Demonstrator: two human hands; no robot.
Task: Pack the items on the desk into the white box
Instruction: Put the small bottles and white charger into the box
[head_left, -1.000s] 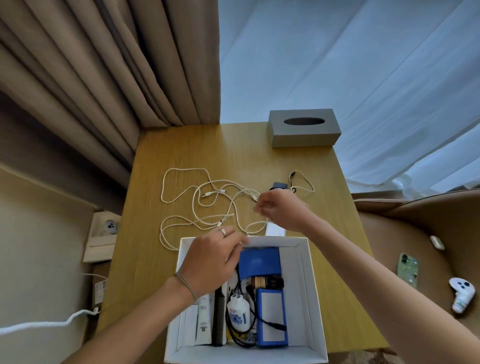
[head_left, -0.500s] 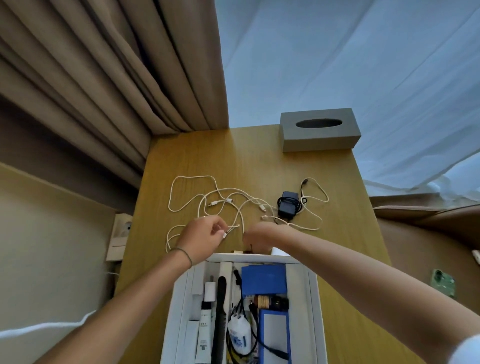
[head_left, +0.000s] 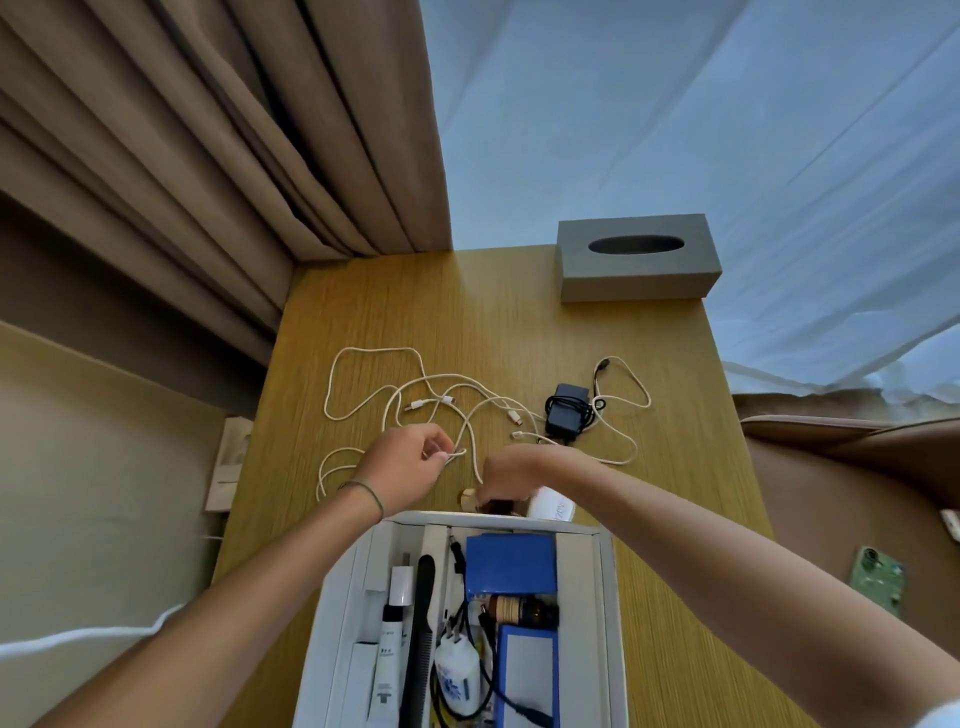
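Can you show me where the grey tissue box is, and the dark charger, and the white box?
grey tissue box (head_left: 638, 273), head view, front side wall.
dark charger (head_left: 567, 413), head view, middle of its body.
white box (head_left: 607, 613), head view, right wall.

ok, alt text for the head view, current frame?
Both hands pinch a tangled white cable on a wooden desk: left hand, right hand, just beyond an open white box already holding packed items. A dark charger and a grey tissue box sit farther back.
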